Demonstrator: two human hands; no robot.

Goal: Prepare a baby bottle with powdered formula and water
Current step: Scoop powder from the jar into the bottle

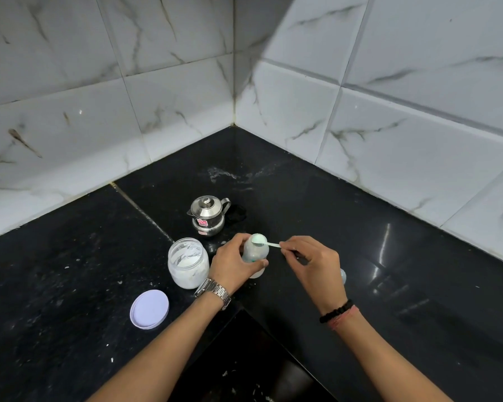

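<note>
A pale open baby bottle (256, 250) stands on the black counter (70, 271), and my left hand (233, 264) grips its body. My right hand (311, 264) pinches the handle of a small white scoop (263, 242), whose bowl sits over the bottle's mouth. Left of the bottle stands an open clear jar of white powder (188, 262). Its round pale lid (149, 309) lies flat on the counter nearer to me. A small steel pot with a lid (208, 216) stands behind the bottle.
Marble-patterned wall tiles (389, 126) close the corner behind the counter. A small pale object (343, 275) peeks out behind my right hand. White specks dot the counter, and a smear of powder (224, 174) lies near the corner. The counter edge drops off below my forearms.
</note>
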